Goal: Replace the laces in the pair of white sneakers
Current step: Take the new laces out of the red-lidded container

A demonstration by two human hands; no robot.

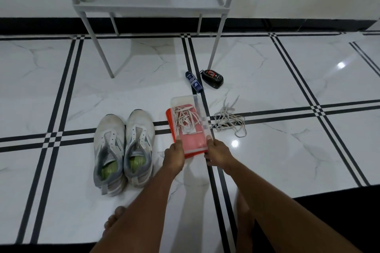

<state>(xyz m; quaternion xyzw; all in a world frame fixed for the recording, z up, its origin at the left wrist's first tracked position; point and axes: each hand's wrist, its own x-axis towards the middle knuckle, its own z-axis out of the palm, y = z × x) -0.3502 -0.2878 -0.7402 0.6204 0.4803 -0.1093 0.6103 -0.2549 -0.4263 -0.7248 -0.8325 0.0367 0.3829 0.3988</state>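
Note:
Two white sneakers (pixel 123 150) stand side by side on the tiled floor, toes away from me, with no laces in their eyelets. To their right lies a clear plastic box (pixel 188 113) on an orange lid, with white laces (pixel 185 118) inside. My left hand (pixel 173 157) grips the box's near left corner and my right hand (pixel 216 153) grips its near right corner. A loose tangle of greyish laces (pixel 230 120) lies on the floor just right of the box.
A dark blue bottle (pixel 193 81) and a black shoe-polish sponge (pixel 212 78) lie beyond the box. A grey metal rack (pixel 152 6) stands at the back, its legs on the floor. My bare foot (pixel 115 217) is at the lower left.

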